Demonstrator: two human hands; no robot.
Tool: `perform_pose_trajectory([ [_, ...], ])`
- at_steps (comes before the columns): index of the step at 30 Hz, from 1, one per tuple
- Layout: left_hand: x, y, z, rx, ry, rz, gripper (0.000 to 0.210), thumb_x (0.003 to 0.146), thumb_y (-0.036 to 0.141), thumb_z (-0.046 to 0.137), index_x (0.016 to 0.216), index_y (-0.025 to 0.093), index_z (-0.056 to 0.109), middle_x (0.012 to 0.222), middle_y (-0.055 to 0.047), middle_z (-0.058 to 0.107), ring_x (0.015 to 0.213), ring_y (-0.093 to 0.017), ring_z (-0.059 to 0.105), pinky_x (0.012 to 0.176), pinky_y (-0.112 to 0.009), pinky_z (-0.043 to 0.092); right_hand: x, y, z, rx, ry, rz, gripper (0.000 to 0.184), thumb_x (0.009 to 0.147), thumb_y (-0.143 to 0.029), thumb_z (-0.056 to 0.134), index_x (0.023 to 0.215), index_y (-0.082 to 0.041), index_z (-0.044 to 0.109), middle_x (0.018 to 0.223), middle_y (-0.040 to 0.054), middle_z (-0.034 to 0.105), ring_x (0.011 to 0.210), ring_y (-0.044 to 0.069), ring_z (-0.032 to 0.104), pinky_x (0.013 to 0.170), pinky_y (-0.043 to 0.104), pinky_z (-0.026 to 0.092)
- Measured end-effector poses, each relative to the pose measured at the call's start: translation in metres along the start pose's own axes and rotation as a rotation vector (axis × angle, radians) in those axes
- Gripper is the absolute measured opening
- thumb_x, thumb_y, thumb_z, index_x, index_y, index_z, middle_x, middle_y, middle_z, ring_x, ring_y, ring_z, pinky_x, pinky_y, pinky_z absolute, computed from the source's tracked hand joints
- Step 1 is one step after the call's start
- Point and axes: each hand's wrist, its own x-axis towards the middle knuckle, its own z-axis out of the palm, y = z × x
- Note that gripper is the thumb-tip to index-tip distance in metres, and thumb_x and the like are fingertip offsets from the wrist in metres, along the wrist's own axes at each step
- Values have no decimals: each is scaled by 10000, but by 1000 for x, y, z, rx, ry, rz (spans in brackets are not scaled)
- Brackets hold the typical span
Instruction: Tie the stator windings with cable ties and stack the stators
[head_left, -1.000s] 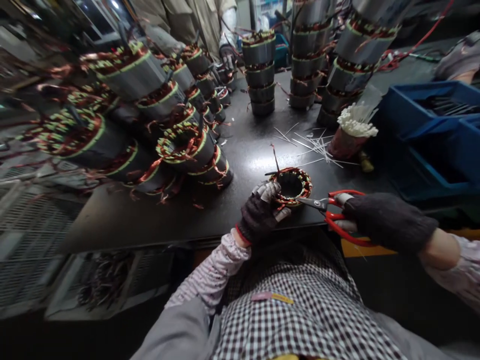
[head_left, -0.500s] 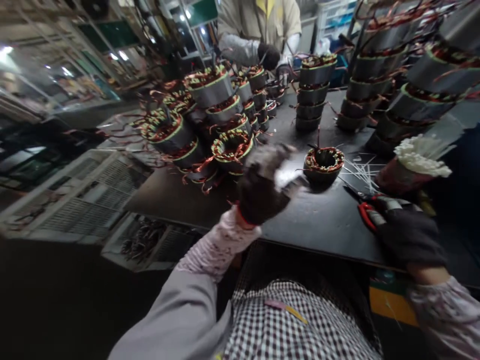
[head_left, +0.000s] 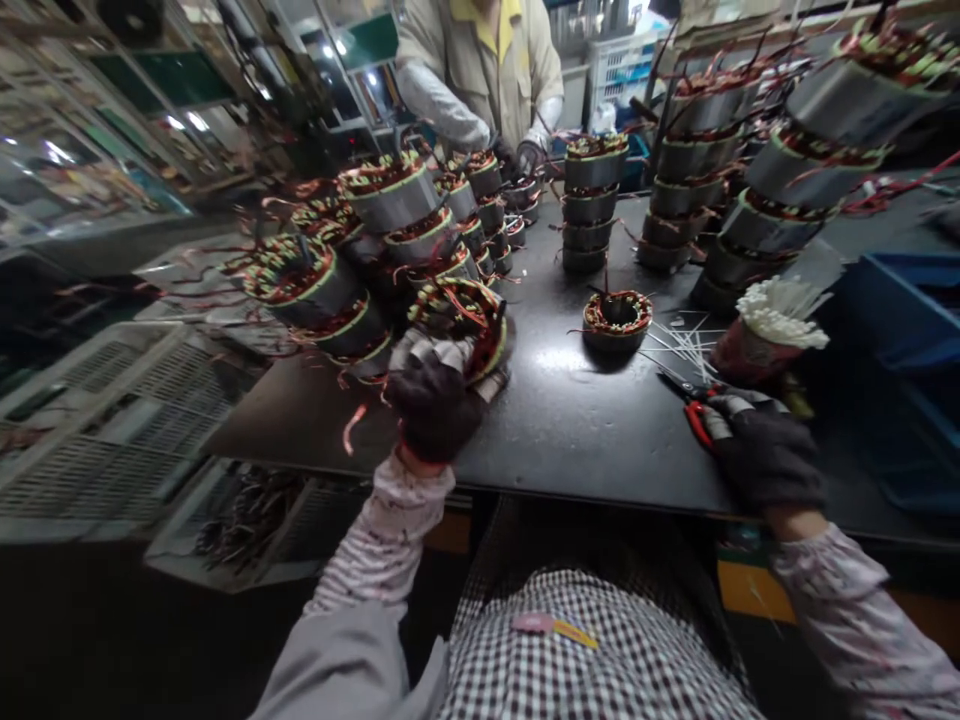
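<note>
My left hand point(head_left: 439, 400), in a dark glove with pale fingertips, is closed around the near side of a motor stator point(head_left: 487, 345). That stator is tilted, its copper windings and yellow-green slot edges showing, and its far rim is close to the stacked ones. My right hand point(head_left: 769, 450), gloved the same way, is wrapped round red-handled cutters point(head_left: 699, 420) low over the table, their dark blades pointing left. Another stator point(head_left: 616, 325) stands alone on the tabletop, between my hands and farther back. White cable ties point(head_left: 686, 345) lie loose beside it.
Stacked stators point(head_left: 592, 205) stand at the back, left and right. A red cup point(head_left: 756, 345) holds many white ties. Blue bins point(head_left: 900, 330) are at the right, white crates point(head_left: 97, 410) at lower left. Across the dark table point(head_left: 570, 430) a co-worker point(head_left: 487, 80) handles stators.
My left hand has moved left from the middle of the table and taken hold of the stator there, tilting it. My right hand keeps the cutters. The view has shifted a little.
</note>
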Motion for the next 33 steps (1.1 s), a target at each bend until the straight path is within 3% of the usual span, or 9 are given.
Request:
perform_pose_trajectory([
  [3,-22,30,2,-147,39,174,600,943,623,915,1369,229,765,1273,-139,820,1335,-443,755,1272,-682,522,1,-4,-7,-14,-39,25,474,1156,-415,486,1261,-149,864,1304,244,842,1173,361,730,1069,492,532],
  [8,-27,109,26,-375,-356,392,502,904,531,966,1298,236,865,1143,-109,878,1117,-365,824,1090,-557,648,6,-4,-16,20,-74,60,414,1152,-357,522,1244,-119,848,1296,284,832,1200,374,728,1085,525,538],
  [10,-34,139,35,-400,-434,379,398,972,463,920,1269,202,876,1115,-136,883,1137,-379,837,1146,-588,641,3,-7,-18,97,-4,47,382,1137,-361,579,1269,-116,841,1355,295,817,1277,381,733,1128,532,560],
  [13,-55,163,36,-465,-349,235,510,1062,500,835,1442,161,798,1310,-217,864,1318,-434,815,1275,-641,603,-17,-23,-19,285,258,1,360,1119,-381,659,1307,-134,841,1361,279,829,1318,378,769,1156,528,619],
  [16,-75,151,25,-671,-166,202,875,1010,680,847,1682,181,588,1571,-241,768,1503,-440,736,1312,-617,618,-50,-56,-18,491,379,-158,331,1086,-364,728,1353,-210,848,1342,221,858,1285,384,813,1140,553,677],
  [19,-71,120,17,-642,-145,300,682,1075,496,790,1662,202,609,1551,-200,796,1500,-396,750,1353,-626,578,-70,-89,-18,644,276,-281,306,1046,-326,784,1337,-346,877,1368,130,873,1251,359,837,1120,552,703],
  [22,-34,101,21,-469,-372,478,431,1082,161,652,1477,247,800,1367,-120,887,1348,-318,825,1294,-570,602,-59,-103,-21,889,260,-186,169,1038,-389,805,1170,-330,894,1179,99,896,1073,307,856,1006,515,731],
  [27,47,109,35,-466,-761,591,239,1023,159,722,1066,238,943,985,-66,904,959,-243,847,915,-361,644,-13,-81,-29,1325,263,279,397,1022,-629,768,1188,-269,748,880,13,798,636,173,710,595,325,632],
  [33,78,121,21,-448,-1057,653,188,901,302,858,1074,302,931,1017,8,901,930,-221,816,804,-311,541,13,-11,-45,1095,494,541,411,954,-540,772,1178,-203,701,1110,115,822,865,198,751,829,385,660],
])
